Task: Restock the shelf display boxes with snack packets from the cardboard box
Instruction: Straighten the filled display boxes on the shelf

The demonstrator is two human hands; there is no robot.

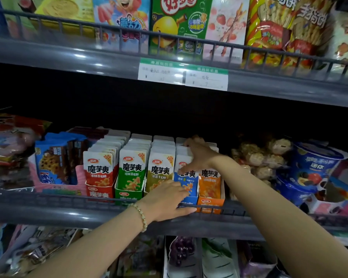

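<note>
Right hand [197,155] is gripping blue packets [189,181]; flat-fingered left hand [169,199] is bracing display box [192,199]; packets best seated upright.

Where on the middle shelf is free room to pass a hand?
Only the dark gap above the packet rows, under the upper shelf. Below it is crowded: five display boxes side by side, cookie box left, bagged snacks right.

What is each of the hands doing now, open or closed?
Left hand: open, touching the blue display box.
Right hand: gripping the blue packets.
</note>
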